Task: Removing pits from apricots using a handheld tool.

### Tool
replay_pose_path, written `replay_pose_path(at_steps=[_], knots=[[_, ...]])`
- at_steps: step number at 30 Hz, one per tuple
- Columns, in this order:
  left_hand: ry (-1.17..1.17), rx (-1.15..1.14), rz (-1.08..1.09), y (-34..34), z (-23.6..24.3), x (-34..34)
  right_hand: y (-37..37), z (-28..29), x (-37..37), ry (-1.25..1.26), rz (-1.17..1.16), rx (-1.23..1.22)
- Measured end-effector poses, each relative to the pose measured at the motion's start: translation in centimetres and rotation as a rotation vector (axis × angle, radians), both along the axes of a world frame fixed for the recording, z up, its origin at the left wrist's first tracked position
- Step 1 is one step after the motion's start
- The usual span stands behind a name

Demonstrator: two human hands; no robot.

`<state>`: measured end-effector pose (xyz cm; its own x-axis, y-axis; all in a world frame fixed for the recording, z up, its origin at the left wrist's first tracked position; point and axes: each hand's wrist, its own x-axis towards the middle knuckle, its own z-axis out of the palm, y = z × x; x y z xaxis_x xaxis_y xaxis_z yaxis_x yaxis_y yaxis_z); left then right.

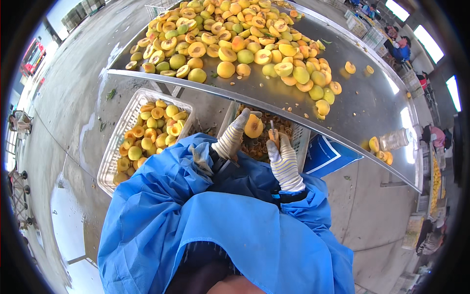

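My left hand (232,138), in a striped knit glove, holds a yellow peach half (253,126) by its edge, the cut face showing a round hollow. Close by on the right, my gloved right hand (285,165) is closed around a small knife (275,135) with a tan handle, its metal end pointing up and away from me beside the peach half. The two do not appear to touch. Below both hands stands a light crate (301,142) with brown pits and scraps in it, partly hidden by my hands and sleeves.
A metal table (362,100) with a raised rim carries a heap of halved peaches (240,44). To my left, a white basket (108,156) holds more halves. A blue container (329,156) stands under the table's edge, and a clear jar (394,139) lies near its right corner.
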<state>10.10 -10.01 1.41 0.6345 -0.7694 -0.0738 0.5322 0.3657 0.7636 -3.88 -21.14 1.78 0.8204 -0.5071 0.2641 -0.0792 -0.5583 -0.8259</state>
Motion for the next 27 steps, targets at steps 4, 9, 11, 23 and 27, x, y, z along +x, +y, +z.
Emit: replay_pose_path(at_steps=[4, 9, 11, 23, 27], knots=[[0.016, 0.003, -0.117, -0.3, -1.3, 0.6, 0.8, -1.0, 0.5, 0.087, 0.001, -0.196], [-0.108, 0.059, -0.082, -0.3, -1.1, 0.3, 1.3, -0.8, 0.8, 0.296, -0.034, -0.455], [-0.103, 0.099, -0.095, -0.2, -1.9, 0.5, 1.6, -0.5, 0.8, 0.338, -0.003, -0.44], [-0.066, 0.115, 0.044, -1.1, -4.1, 1.0, 1.9, -3.2, 0.6, 0.078, 0.252, 0.387], [-0.013, 0.33, -0.043, -1.1, -4.7, 1.8, 2.4, -3.8, 0.5, 0.154, 0.267, 0.41]])
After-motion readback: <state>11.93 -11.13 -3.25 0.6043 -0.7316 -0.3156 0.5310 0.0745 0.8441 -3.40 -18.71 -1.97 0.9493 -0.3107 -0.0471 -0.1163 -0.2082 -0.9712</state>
